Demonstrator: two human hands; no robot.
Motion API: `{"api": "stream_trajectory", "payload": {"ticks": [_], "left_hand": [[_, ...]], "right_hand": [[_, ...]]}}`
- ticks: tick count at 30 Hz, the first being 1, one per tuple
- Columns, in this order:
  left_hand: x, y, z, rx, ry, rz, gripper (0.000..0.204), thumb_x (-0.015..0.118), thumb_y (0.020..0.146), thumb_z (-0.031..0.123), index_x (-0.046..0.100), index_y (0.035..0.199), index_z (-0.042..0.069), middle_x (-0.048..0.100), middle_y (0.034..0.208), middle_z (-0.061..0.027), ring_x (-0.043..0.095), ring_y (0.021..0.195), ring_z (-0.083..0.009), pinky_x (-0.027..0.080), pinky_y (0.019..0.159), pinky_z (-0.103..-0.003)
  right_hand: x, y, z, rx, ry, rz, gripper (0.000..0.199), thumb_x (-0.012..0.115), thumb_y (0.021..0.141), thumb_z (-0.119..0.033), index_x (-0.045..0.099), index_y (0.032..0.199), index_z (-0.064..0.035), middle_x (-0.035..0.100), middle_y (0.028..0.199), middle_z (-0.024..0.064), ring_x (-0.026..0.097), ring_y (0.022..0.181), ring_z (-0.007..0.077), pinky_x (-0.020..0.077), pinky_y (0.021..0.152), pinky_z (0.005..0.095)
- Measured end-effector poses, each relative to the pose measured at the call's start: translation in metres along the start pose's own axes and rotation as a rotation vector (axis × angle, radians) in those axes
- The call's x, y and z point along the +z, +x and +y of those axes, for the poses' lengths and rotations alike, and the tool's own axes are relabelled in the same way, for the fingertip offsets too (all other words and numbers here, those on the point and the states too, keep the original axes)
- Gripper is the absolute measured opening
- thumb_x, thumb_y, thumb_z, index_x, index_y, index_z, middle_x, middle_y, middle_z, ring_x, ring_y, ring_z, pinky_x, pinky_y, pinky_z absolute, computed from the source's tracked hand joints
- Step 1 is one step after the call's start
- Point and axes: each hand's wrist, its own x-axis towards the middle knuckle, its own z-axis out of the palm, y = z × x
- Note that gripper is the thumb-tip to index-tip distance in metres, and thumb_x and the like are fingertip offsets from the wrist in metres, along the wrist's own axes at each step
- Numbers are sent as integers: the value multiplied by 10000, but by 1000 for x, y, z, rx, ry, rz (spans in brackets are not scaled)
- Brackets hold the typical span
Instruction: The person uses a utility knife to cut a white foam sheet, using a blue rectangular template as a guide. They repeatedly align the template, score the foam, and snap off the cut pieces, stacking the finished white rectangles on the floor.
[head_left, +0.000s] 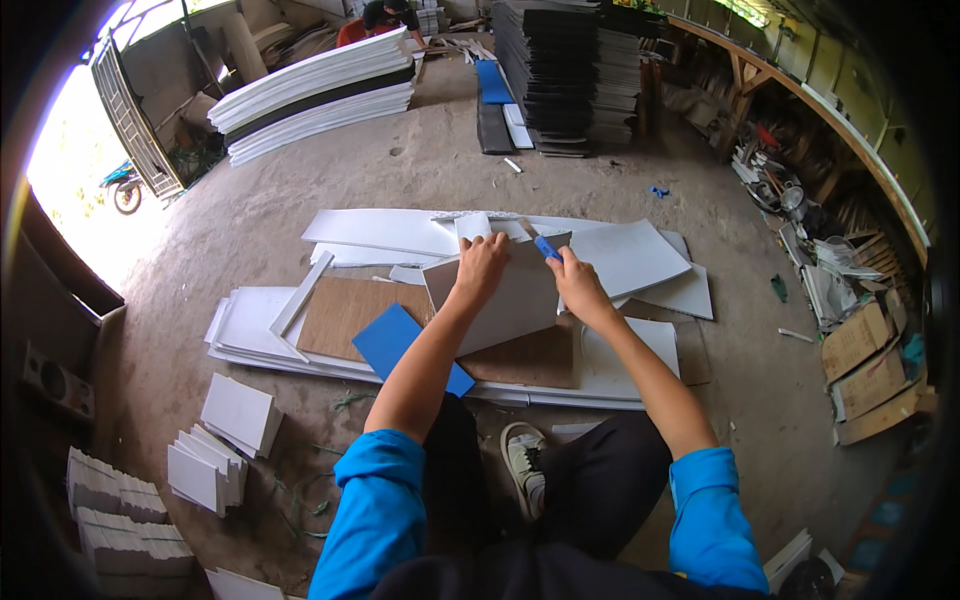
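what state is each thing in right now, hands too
light panel: tilted up
blue-handled tool: held, blade too small to judge
left hand: closed on the light panel's upper edge
right hand: closed around the blue-handled tool
blue board: lying down
metal gate: open
dark sheets: stacked high

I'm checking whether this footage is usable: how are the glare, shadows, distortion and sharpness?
Head view: daylight blows out the bright open doorway; head view: the dark boxy speaker sits in shade; head view: the long brown wooden beam bows and the picture's rim blackens; head view: the bare left hand and bare right hand look fairly sharp.
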Motion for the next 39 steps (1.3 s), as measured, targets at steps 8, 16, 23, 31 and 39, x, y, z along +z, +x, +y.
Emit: {"api": "stream_trajectory", "payload": {"ticks": [8, 16, 23, 31, 39], "left_hand": [[5, 1, -5, 19, -10, 70, 242, 618, 756, 209, 506, 933, 89, 592, 844, -65, 574, 830, -242, 349, 745, -421], [7, -1, -5, 31, 47, 85, 283, 624, 753, 222, 490, 968, 94, 574, 854, -50, 557, 843, -228, 346, 751, -408], [8, -1, 0, 10, 58, 98, 342, 626, 751, 227, 485, 1031, 93, 566, 864, -57, 551, 848, -222, 344, 756, -403], [7, -3, 0, 2, 53, 104, 367, 621, 752, 213, 477, 1067, 94, 560, 862, -58, 548, 851, -224, 341, 757, -406], [4, -3, 0, 0, 29, 73, 333, 605, 758, 184, 489, 1053, 81, 572, 884, -65, 552, 865, -236, 339, 755, -423]], "right_hand": [[20, -2, 10, -94, -62, -60, 261, 377, 913, -169, 423, 957, 84, 570, 749, 308, 569, 743, 457, 459, 685, 504], [11, -7, -17, 18, -132, -39, 240, 383, 923, -187, 412, 940, 50, 567, 731, 296, 565, 735, 456, 458, 619, 507], [15, -10, -21, -6, -123, -42, 263, 363, 926, -182, 408, 939, 76, 568, 738, 300, 571, 753, 451, 463, 638, 498], [20, -12, -26, 13, -149, -49, 258, 374, 913, -153, 402, 969, 98, 566, 733, 310, 573, 754, 451, 472, 642, 491], [26, -10, -29, -6, -321, -142, 383, 411, 885, -188, 390, 1102, 126, 606, 741, 260, 617, 707, 397, 516, 613, 447]]}}
